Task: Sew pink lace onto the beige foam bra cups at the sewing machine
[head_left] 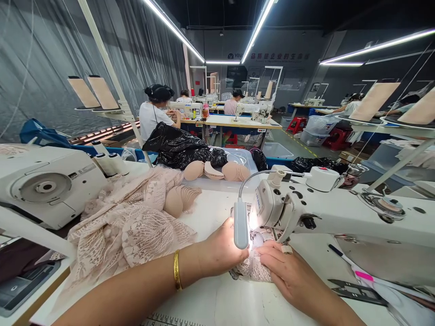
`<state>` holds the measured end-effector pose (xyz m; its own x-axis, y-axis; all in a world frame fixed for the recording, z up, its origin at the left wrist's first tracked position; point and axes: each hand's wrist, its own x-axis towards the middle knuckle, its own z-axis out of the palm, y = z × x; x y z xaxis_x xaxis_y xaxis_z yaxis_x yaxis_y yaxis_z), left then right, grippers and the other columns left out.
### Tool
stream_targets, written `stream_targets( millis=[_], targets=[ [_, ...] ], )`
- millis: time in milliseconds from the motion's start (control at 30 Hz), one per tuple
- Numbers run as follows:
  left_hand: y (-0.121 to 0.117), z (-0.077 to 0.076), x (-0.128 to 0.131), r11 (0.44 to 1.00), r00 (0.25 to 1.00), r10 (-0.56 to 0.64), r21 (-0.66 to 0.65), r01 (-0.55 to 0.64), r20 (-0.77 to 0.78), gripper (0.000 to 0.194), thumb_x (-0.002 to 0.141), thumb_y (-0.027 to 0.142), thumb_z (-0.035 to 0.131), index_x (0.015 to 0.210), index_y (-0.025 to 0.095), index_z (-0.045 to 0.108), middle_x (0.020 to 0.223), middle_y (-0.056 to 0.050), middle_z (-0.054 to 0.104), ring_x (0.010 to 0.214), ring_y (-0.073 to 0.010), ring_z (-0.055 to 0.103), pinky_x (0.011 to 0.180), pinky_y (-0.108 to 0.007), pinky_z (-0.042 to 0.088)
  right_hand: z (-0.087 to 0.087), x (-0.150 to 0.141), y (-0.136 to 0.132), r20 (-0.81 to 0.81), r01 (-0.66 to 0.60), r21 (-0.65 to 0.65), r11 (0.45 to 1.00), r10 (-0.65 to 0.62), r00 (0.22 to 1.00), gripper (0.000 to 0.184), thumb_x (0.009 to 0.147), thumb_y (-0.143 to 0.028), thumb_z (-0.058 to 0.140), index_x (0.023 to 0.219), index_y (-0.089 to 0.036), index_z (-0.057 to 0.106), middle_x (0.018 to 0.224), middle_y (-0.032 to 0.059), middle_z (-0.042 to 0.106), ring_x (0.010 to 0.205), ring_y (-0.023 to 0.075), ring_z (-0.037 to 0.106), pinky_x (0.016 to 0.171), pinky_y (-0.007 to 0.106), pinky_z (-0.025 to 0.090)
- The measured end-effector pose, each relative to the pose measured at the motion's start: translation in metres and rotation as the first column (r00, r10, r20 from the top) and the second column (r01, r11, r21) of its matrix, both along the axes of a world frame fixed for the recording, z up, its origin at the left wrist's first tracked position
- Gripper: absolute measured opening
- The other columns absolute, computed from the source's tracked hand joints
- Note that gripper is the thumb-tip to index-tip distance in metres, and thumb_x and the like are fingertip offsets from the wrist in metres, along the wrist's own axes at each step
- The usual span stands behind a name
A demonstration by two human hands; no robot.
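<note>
My left hand point(220, 249) is beside the needle area of a white sewing machine point(340, 206), its fingers closed on the edge of a pale pink lace piece point(255, 268). A small grey lamp point(241, 228) on a bendy neck hides some of those fingertips. From the other side, my right hand point(288, 271) lies on the same lace with its fingers stretched out flat, close to the presser foot. The lace sits on the white machine table under bright light. More pink lace fabric point(149, 231) is heaped to the left, with a fanned stack of beige bra cups point(181, 200) against it.
Further bra cups point(217, 171) rest on a clear plastic bin point(249, 174) behind the table, near black plastic bags point(183, 147). Tweezers point(340, 256) and a black tool point(356, 292) lie at right. A second machine point(44, 185) stands left. Co-workers sit beyond.
</note>
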<state>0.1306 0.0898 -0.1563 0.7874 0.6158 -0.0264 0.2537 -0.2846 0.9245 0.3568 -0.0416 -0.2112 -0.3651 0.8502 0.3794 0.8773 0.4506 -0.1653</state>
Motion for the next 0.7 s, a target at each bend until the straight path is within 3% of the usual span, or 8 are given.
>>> stream_targets(
  millis=[167,300,433,567,700],
  targets=[
    [-0.003,-0.001,0.001,0.995,0.997,0.012,0.095,-0.005,-0.076,0.023,0.088,0.025,0.069,0.089,0.023,0.046,0.083,-0.001,0.056,0.079,-0.018,0.052,0.077,-0.037,0.05,0.004,0.0,0.001,-0.013,0.024,-0.006,1.0,-0.024,1.0,0.036,0.098,-0.005,0.044,0.107,-0.028,0.07,0.101,0.0045,0.078,0.088,0.0253,0.07,0.075,0.037,0.058],
    [-0.008,0.005,0.003,0.994,0.986,0.103,-0.026,-0.107,-0.131,0.035,0.08,0.019,0.074,0.095,0.024,0.043,0.084,0.001,0.059,0.077,-0.0171,0.054,0.07,-0.033,0.05,-0.006,0.007,0.001,-0.013,0.071,0.034,0.997,-0.07,0.997,0.039,0.097,-0.007,0.046,0.116,-0.029,0.072,0.097,0.0064,0.08,0.089,0.0283,0.072,0.074,0.041,0.061],
    [-0.011,0.008,0.009,0.988,0.982,0.113,-0.085,-0.126,-0.151,0.037,0.077,0.014,0.072,0.097,0.024,0.042,0.088,0.001,0.062,0.08,-0.0177,0.059,0.073,-0.033,0.052,-0.015,0.014,0.001,-0.042,0.124,0.11,0.986,-0.12,0.992,0.04,0.105,-0.014,0.042,0.134,-0.026,0.067,0.112,0.009,0.079,0.1,0.0277,0.073,0.081,0.041,0.064],
    [-0.008,-0.001,0.015,0.997,0.983,0.079,-0.014,-0.082,-0.166,0.025,0.082,0.017,0.068,0.096,0.023,0.049,0.084,0.0,0.058,0.078,-0.0179,0.058,0.073,-0.032,0.054,-0.02,0.017,0.003,-0.077,0.179,0.143,0.973,-0.169,0.983,0.03,0.109,-0.019,0.041,0.109,-0.026,0.071,0.104,0.0083,0.077,0.105,0.0287,0.073,0.094,0.045,0.062],
    [-0.002,-0.016,0.017,0.989,0.983,0.022,0.148,0.005,-0.184,0.013,0.092,0.024,0.062,0.104,0.02,0.058,0.091,-0.005,0.064,0.088,-0.0217,0.062,0.078,-0.034,0.058,-0.019,0.016,0.005,-0.11,0.218,0.104,0.97,-0.206,0.972,0.028,0.11,-0.021,0.04,0.1,-0.025,0.066,0.098,0.0084,0.075,0.104,0.029,0.074,0.097,0.047,0.062]
  ],
)
